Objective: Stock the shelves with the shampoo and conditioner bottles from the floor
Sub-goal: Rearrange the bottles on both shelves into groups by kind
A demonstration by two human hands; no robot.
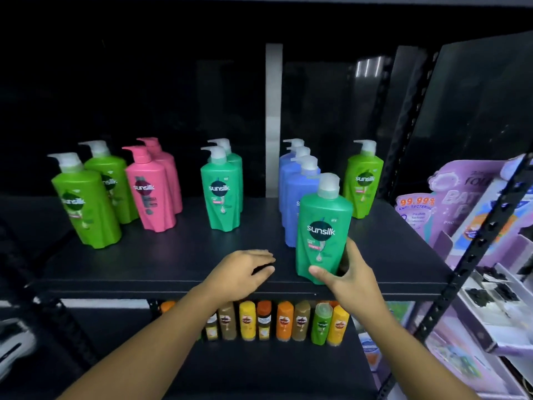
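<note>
a: why's the teal bottle (324,226) sitting right at the shelf (173,255) front edge?
b: looks mid-placement. the right hand (349,272) has its grip clamped round the base, keeping it upright just ahead of the blue bottles (294,192). the left hand (242,272) lies loose, holding nothing.
a: room to slide it?
b: yeah, wide bare stretch leftward toward the matching teal pair (220,192). guessing it belongs there.
</note>
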